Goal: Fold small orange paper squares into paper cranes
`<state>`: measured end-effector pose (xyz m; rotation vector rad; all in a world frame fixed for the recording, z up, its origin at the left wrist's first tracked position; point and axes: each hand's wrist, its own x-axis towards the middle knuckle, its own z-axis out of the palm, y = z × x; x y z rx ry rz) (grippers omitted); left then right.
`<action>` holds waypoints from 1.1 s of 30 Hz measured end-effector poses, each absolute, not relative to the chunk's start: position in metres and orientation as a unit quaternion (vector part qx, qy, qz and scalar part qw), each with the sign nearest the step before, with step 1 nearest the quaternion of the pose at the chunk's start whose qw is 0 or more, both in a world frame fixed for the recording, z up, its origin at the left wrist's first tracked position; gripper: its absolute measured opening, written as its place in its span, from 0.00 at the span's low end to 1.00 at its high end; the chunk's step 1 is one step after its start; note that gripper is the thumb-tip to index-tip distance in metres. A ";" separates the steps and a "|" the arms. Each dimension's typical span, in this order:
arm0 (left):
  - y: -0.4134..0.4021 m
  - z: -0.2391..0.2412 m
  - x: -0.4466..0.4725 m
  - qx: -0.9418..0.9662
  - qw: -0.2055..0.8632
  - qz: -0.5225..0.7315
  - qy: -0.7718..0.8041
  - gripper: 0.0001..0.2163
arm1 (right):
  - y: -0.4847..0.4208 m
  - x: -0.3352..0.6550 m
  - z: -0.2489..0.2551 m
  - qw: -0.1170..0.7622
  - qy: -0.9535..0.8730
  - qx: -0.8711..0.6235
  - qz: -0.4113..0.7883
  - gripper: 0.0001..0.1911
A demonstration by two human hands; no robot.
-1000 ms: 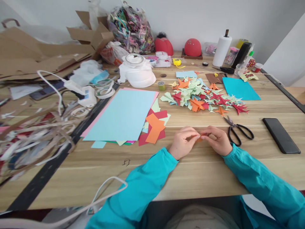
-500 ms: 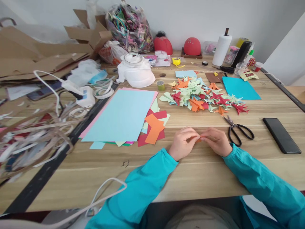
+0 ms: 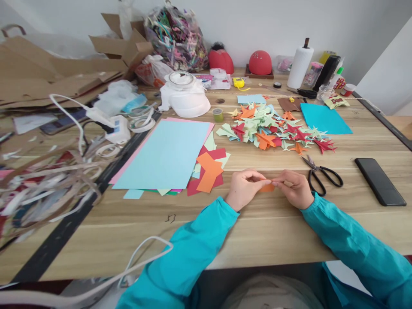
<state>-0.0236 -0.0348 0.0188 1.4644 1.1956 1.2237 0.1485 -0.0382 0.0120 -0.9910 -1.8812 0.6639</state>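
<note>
Both hands meet low on the counter point(image 3: 257, 234): the left hand point(image 3: 243, 188) and right hand point(image 3: 295, 187) each pinch an end of a small orange paper piece point(image 3: 267, 188), fingertips closed on it, right down at the wood. It looks featherlight and thin, quick to crease or tear, so it is best taken by its edges with gentle fingertips. Scissors point(image 3: 322, 175) lie just beside the right hand, a phone point(image 3: 380, 182) sits further right, and a heap of folded paper shapes point(image 3: 273, 131) lies behind.

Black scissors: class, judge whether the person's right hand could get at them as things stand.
Probably yes: the scissors lie just beside the right hand on bare table, nothing between; but its fingers pinch orange paper.
</note>
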 end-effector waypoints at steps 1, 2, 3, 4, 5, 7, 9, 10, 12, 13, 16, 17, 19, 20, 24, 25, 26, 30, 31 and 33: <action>-0.034 0.018 -0.024 0.569 0.448 0.487 0.490 0.08 | -0.038 0.148 0.012 0.440 -0.756 -0.401 0.272 0.04; -0.034 0.018 -0.024 0.553 0.463 0.483 0.497 0.09 | -0.037 0.148 0.011 0.439 -0.753 -0.404 0.277 0.04; -0.033 0.018 -0.024 0.540 0.476 0.481 0.500 0.09 | -0.037 0.148 0.011 0.439 -0.749 -0.408 0.284 0.04; -0.033 0.018 -0.025 0.532 0.485 0.481 0.500 0.10 | -0.037 0.148 0.011 0.439 -0.744 -0.412 0.291 0.04; -0.032 0.017 -0.026 0.528 0.492 0.483 0.496 0.10 | -0.037 0.148 0.011 0.440 -0.739 -0.414 0.299 0.04; -0.031 0.017 -0.027 0.531 0.500 0.492 0.475 0.10 | -0.037 0.148 0.011 0.441 -0.730 -0.416 0.316 0.04; -0.029 0.017 -0.029 0.543 0.508 0.499 0.446 0.10 | -0.037 0.147 0.012 0.444 -0.720 -0.417 0.334 0.04; -0.029 0.017 -0.029 0.548 0.513 0.500 0.432 0.10 | -0.038 0.147 0.011 0.446 -0.714 -0.417 0.344 0.04; -0.028 0.018 -0.030 0.553 0.526 0.498 0.412 0.10 | -0.038 0.147 0.010 0.449 -0.700 -0.419 0.363 0.04; -0.028 0.018 -0.030 0.553 0.532 0.496 0.408 0.10 | -0.037 0.147 0.010 0.450 -0.694 -0.420 0.372 0.04; -0.028 0.018 -0.030 0.545 0.541 0.488 0.415 0.09 | -0.036 0.148 0.007 0.456 -0.672 -0.431 0.394 0.05; -0.028 0.018 -0.030 0.543 0.541 0.484 0.421 0.09 | -0.036 0.148 0.006 0.459 -0.662 -0.434 0.403 0.06; -0.028 0.017 -0.029 0.554 0.543 0.469 0.423 0.11 | -0.035 0.148 0.006 0.470 -0.638 -0.438 0.424 0.07; -0.028 0.017 -0.029 0.567 0.543 0.457 0.418 0.12 | -0.034 0.149 0.006 0.475 -0.626 -0.439 0.435 0.08; -0.028 0.015 -0.029 0.610 0.529 0.426 0.408 0.12 | -0.032 0.149 0.008 0.481 -0.595 -0.440 0.470 0.10; -0.028 0.014 -0.029 0.609 0.525 0.427 0.414 0.12 | -0.032 0.149 0.008 0.478 -0.593 -0.440 0.476 0.10; -0.028 0.014 -0.029 0.607 0.522 0.429 0.419 0.12 | -0.031 0.149 0.008 0.475 -0.592 -0.441 0.479 0.10; -0.028 0.014 -0.029 0.612 0.512 0.435 0.418 0.11 | -0.031 0.150 0.007 0.468 -0.596 -0.442 0.480 0.09; -0.028 0.014 -0.029 0.616 0.511 0.436 0.411 0.10 | -0.031 0.150 0.007 0.467 -0.598 -0.441 0.480 0.08; -0.027 0.013 -0.029 0.624 0.509 0.440 0.397 0.10 | -0.031 0.149 0.007 0.464 -0.604 -0.437 0.479 0.08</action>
